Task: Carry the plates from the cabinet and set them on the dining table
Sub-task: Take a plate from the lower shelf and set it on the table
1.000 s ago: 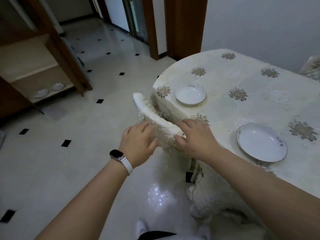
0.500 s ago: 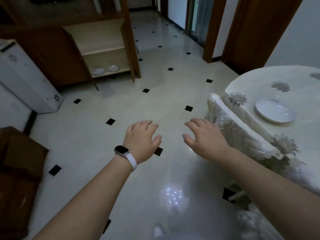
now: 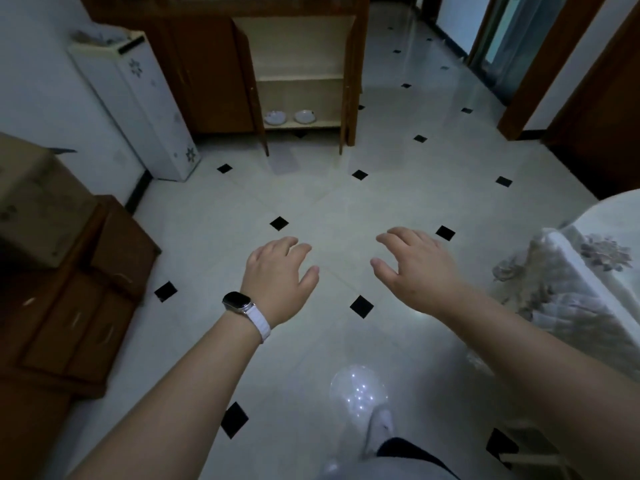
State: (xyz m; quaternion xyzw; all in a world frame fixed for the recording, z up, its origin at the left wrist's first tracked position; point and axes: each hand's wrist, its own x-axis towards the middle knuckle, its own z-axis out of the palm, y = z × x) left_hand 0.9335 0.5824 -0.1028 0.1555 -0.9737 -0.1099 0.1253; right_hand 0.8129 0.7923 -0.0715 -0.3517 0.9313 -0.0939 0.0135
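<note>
Two small white plates, a left plate and a right plate, lie side by side on the bottom shelf of the open wooden cabinet at the top centre. My left hand, with a watch on the wrist, and my right hand hover over the tiled floor, fingers apart, holding nothing. The dining table with its flowered cloth shows only as an edge at the far right; the plates on it are out of view.
A cloth-covered chair stands at the right beside the table. A white appliance leans against the left wall. A dark wooden drawer unit with a cardboard box sits at the left. My foot is on the floor below.
My view has swung left from the table toward the cabinet. Both hands have left the chair back and now hang free over the floor. The cabinet is now straight ahead.
</note>
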